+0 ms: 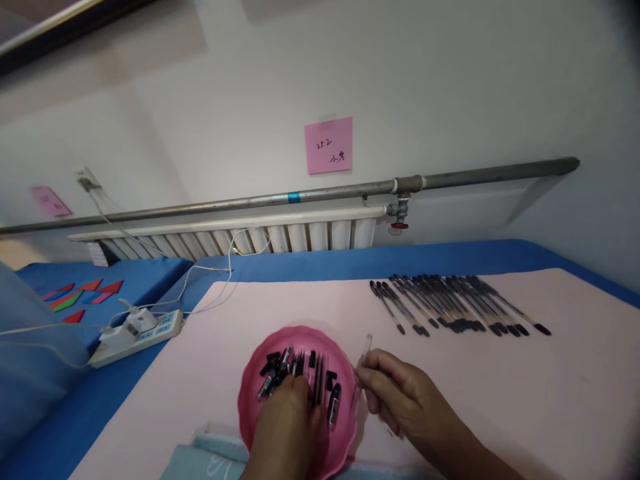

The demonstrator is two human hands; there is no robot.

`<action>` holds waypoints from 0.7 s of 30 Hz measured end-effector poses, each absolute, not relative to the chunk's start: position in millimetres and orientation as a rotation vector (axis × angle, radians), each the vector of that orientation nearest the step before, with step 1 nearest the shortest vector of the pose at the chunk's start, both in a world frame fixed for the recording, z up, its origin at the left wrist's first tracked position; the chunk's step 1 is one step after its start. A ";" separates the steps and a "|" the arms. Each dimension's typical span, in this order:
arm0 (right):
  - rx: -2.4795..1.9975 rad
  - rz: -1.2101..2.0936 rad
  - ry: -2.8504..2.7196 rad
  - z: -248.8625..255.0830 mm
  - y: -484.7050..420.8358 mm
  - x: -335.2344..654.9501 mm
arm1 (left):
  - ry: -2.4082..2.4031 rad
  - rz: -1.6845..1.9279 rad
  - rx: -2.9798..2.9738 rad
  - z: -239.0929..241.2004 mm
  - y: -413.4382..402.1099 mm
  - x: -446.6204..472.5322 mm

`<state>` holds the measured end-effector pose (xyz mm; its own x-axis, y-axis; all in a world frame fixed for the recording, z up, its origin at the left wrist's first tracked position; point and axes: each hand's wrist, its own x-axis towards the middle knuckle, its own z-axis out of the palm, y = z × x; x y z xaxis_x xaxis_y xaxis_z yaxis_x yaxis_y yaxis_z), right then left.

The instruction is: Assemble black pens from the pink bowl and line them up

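Thumb and fingertips of the right hand [395, 393] are pinched together on a clear pen tube [369, 343], which is held just beside the right rim of a pink bowl [243, 393]; its long axis stands tilted, the upper end pointing toward the worktop's far edge and a little right, the lower part faint against the bowl's rim. The bowl, close to the near edge of the worktop [325, 264], holds black caps [335, 400], mostly at its left and right sides, and thin dark refills [319, 379] whose tips point to the far rim. The left hand [286, 417] reaches down into it, back of the hand up, fingers among the dark pieces; whether they are closed on one cannot be told. The right forearm comes in from the near right, its wrist lying low over a pale pink sheet [500, 400]. Toward the sheet's far right corner lies a row of pens [453, 303], each slanting from far left to near right, and a power strip [163, 328] sits beyond the sheet's left edge
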<state>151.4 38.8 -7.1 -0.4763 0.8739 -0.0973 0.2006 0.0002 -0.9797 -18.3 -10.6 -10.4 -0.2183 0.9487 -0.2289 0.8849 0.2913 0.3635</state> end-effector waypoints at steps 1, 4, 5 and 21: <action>-1.118 1.504 -1.726 -7.2 38.8 151.5 | 2.172 0.190 1.639 -10.8 -10.7 -17.0; -1.128 1.477 -1.749 -7.8 39.2 151.1 | 2.178 0.180 1.633 -12.1 -11.6 -15.4; -1.127 1.470 -1.754 -7.9 39.1 150.8 | 2.179 0.184 1.632 -12.4 -11.8 -15.4; -1.025 1.565 -1.853 -0.7 20.9 141.1 | 1.465 1.119 0.843 -13.5 -5.3 -39.4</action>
<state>141.1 20.9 -0.7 -0.5898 0.8024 -0.0911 0.2240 0.0542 -0.9731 -39.4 -5.3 -13.5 -0.1916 0.9285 -0.3182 -0.0623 0.3120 0.9480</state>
